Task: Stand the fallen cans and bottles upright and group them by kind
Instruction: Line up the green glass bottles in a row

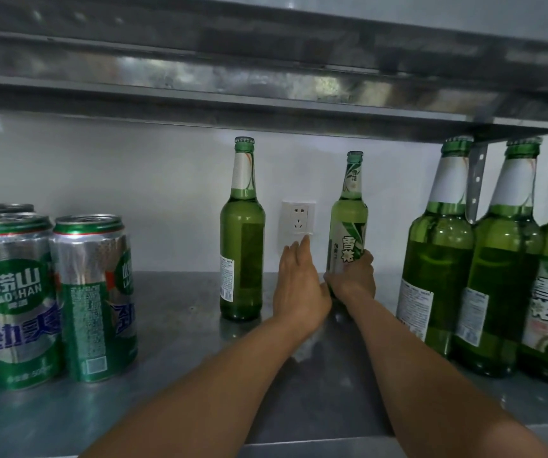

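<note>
The right hand (353, 276) wraps the lower body of a green bottle (348, 206) standing upright near the back wall. The left hand (299, 285) lies just beside its base, fingers straight and loosely spread toward the wall socket (299, 216); whether it touches the glass I cannot tell. Bare shelf (173, 325) opens between the cans (90, 292) at left and a second bottle (242, 233), with a narrower gap before the three bottles (438, 259) at right. The upper shelf (266, 94) sits close above the caps. The hands hide the held bottle's base; the frame cuts off the leftmost cans and the rightmost bottle.
</note>
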